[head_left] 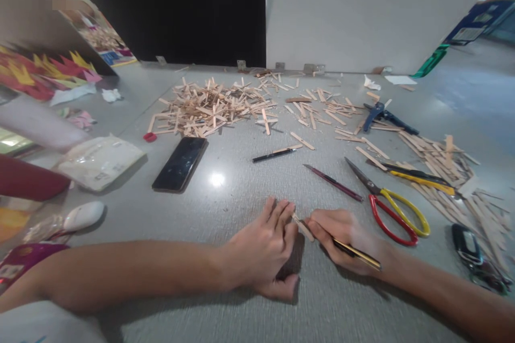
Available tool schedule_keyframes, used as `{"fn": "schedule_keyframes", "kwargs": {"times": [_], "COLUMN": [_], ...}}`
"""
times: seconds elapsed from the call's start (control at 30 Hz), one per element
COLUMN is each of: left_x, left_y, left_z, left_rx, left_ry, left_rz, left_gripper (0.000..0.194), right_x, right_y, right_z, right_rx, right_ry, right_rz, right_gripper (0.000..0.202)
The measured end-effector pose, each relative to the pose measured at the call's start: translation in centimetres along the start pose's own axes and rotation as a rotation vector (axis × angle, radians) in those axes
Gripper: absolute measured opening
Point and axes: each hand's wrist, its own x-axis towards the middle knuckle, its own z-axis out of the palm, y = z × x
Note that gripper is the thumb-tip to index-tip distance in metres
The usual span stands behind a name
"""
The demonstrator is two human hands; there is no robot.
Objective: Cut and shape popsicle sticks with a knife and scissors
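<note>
My left hand (267,249) rests on the grey table with its fingers bent together, pressing down a small flat wooden stick (308,231). The stick's far end is hidden under the fingertips. Close on the right, my right hand (341,238) grips a slim black-and-gold craft knife (358,255) like a pen. Its tip meets the stick beside my left fingertips, too small to see clearly. Beyond the hands lie a maroon cutter (335,183), a black pen-like tool (274,155) and scissors (396,218) with one red and one yellow handle.
A heap of wooden sticks (213,107) lies at the back, more sticks (438,161) at the right. Blue pliers (376,116), a yellow-and-black cutter (422,178) and a car key (466,245) are on the right. A phone (180,164), plastic packet (102,161) and white mouse (83,216) lie left.
</note>
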Motion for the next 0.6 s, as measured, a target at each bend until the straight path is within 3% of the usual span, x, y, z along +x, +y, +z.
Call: {"fn": "schedule_keyframes", "kwargs": {"times": [0.23, 0.4, 0.47, 0.53, 0.6], "left_x": [-0.7, -1.0, -0.8, -0.3, 0.2], "left_y": [-0.1, -0.5, -1.0, -1.7, -2.4], "left_z": [0.6, 1.5, 1.0, 0.3, -0.4], "left_rx": [-0.112, -0.175, -0.151, -0.236, -0.427], "left_ry": [0.017, 0.286, 0.399, 0.394, 0.292], "left_rz": [-0.011, -0.094, -0.145, -0.221, -0.325], "left_gripper": [0.078, 0.037, 0.032, 0.031, 0.033], "right_x": [0.7, 0.8, 0.7, 0.6, 0.5], "right_y": [-1.0, -1.1, -0.9, -0.7, -0.6], "right_z": [-0.9, -1.1, -1.0, -1.0, -0.9], "right_rx": [-0.027, -0.022, -0.014, -0.010, -0.007], "right_ry": [0.020, 0.067, 0.092, 0.107, 0.103], "right_rz": [0.043, 0.006, -0.043, -0.089, -0.141], "right_gripper": [0.054, 0.055, 0.052, 0.047, 0.046]}}
